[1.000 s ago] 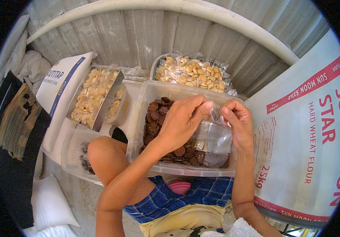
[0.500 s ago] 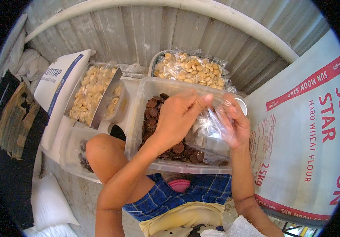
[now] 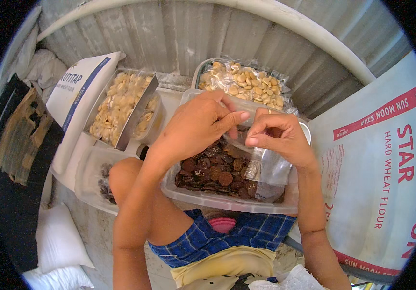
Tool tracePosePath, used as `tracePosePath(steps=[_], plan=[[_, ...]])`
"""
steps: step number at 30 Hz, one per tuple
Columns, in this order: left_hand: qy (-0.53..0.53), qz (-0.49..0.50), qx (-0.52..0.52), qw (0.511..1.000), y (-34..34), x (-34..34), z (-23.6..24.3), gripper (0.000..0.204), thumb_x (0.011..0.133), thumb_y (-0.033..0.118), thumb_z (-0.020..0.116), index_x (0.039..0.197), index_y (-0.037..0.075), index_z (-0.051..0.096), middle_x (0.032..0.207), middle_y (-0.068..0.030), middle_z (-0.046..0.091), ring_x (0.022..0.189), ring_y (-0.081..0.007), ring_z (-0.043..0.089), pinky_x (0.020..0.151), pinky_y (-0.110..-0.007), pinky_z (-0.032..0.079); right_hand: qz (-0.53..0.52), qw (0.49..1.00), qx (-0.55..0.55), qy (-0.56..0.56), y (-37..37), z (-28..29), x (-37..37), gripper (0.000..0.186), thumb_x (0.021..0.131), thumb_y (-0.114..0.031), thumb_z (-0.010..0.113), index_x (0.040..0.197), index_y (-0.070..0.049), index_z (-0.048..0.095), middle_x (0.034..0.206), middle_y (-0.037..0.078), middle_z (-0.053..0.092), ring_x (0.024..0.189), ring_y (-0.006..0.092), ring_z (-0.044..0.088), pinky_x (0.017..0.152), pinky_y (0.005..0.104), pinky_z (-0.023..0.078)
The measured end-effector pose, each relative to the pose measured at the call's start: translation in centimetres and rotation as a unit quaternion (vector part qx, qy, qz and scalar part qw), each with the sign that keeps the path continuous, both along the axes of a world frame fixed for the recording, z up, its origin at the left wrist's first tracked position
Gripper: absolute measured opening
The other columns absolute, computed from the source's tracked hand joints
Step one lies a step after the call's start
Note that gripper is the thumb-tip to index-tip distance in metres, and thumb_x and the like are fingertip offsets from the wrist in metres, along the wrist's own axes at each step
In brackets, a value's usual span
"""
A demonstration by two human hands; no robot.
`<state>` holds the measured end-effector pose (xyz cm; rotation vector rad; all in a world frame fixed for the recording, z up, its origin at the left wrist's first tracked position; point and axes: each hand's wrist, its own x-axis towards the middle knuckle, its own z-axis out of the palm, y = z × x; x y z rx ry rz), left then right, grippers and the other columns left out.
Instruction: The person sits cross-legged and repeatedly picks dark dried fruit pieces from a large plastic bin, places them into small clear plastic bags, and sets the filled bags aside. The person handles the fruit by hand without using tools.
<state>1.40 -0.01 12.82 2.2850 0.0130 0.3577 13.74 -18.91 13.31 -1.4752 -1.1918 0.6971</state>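
Note:
My left hand [image 3: 196, 123] and my right hand [image 3: 285, 135] are raised over a translucent plastic tub [image 3: 227, 205] in front of my lap. Between them stretches a thin clear plastic bag [image 3: 241, 145], its upper edge pinched in the fingers of both hands. A ring shows on my right hand. Below, dark brown chocolate-like discs [image 3: 213, 171] fill much of the tub's bottom. Shiny clear plastic packaging [image 3: 271, 168] lies at the tub's right side, under my right hand. Whether the bag holds anything is hard to make out.
Behind the tub stands a container of bagged pale discs [image 3: 242, 82]. Left of it are a box of pale discs [image 3: 114, 108], a small tub [image 3: 147, 118] and another translucent tub [image 3: 89, 169]. A white flour sack [image 3: 80, 92] leans farther left; a large sack [image 3: 362, 159] stands right.
My right hand has turned inward, its thumb and fingers now pinching near my left hand. My left hand has moved slightly left and up, exposing more dark discs.

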Motion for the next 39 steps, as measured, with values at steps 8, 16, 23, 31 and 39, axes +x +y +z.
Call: tracePosePath(steps=[8, 16, 23, 31, 39], plan=[[-0.078, 0.221, 0.055, 0.97, 2.2, -1.1, -0.1, 0.019, 0.083, 0.002, 0.058, 0.094, 0.001, 0.073, 0.092, -0.0151, 0.071, 0.076, -0.026, 0.068, 0.068, -0.034, 0.053, -0.172, 0.973, -0.019, -0.155, 3.5, -5.4, 0.7, 0.048, 0.084, -0.027, 0.076, 0.122, -0.006, 0.056, 0.113, 0.007, 0.053, 0.088, 0.0171, 0.058, 0.077, 0.0327, 0.051], [-0.057, 0.221, 0.064, 0.972, 3.0, -1.8, -0.2, 0.026, 0.078, -0.002, 0.055, 0.096, 0.003, 0.074, 0.09, -0.0141, 0.071, 0.067, -0.0234, 0.067, 0.065, -0.032, 0.055, 0.029, 0.877, -0.123, -0.463, 4.4, -16.0, -1.2, 0.062, 0.087, -0.039, 0.069, 0.137, -0.01, 0.048, 0.125, 0.018, 0.051, 0.115, 0.0415, 0.05, 0.091, 0.0485, 0.05], [-0.013, 0.222, 0.072, 0.972, 3.1, -1.9, -0.3, 0.028, 0.078, -0.002, 0.054, 0.097, 0.003, 0.074, 0.085, -0.0151, 0.07, 0.065, -0.0223, 0.067, 0.065, -0.033, 0.054, 0.043, 0.881, -0.166, -0.441, 5.1, -16.2, -0.8, 0.053, 0.093, -0.029, 0.06, 0.137, -0.005, 0.043, 0.122, 0.022, 0.051, 0.12, 0.0475, 0.047, 0.089, 0.0496, 0.054], [0.0, 0.244, 0.066, 0.967, 4.0, -2.0, -0.6, 0.029, 0.077, -0.002, 0.054, 0.097, 0.003, 0.075, 0.072, -0.0153, 0.067, 0.06, -0.0209, 0.066, 0.063, -0.033, 0.053, -0.012, 0.852, -0.198, -0.484, 6.1, -16.1, -2.3, 0.057, 0.083, -0.014, 0.066, 0.134, -0.004, 0.043, 0.118, 0.023, 0.053, 0.12, 0.0458, 0.048, 0.081, 0.0467, 0.059], [0.031, 0.249, 0.067, 0.966, 4.2, -1.7, -1.0, 0.028, 0.079, -0.001, 0.054, 0.098, 0.003, 0.075, 0.07, -0.0159, 0.067, 0.062, -0.021, 0.067, 0.063, -0.033, 0.053, -0.04, 0.973, -0.129, -0.186, 4.6, -16.9, 1.3, 0.053, 0.086, -0.002, 0.063, 0.136, -0.005, 0.046, 0.128, 0.016, 0.053, 0.113, 0.0317, 0.056, 0.079, 0.0376, 0.06]])
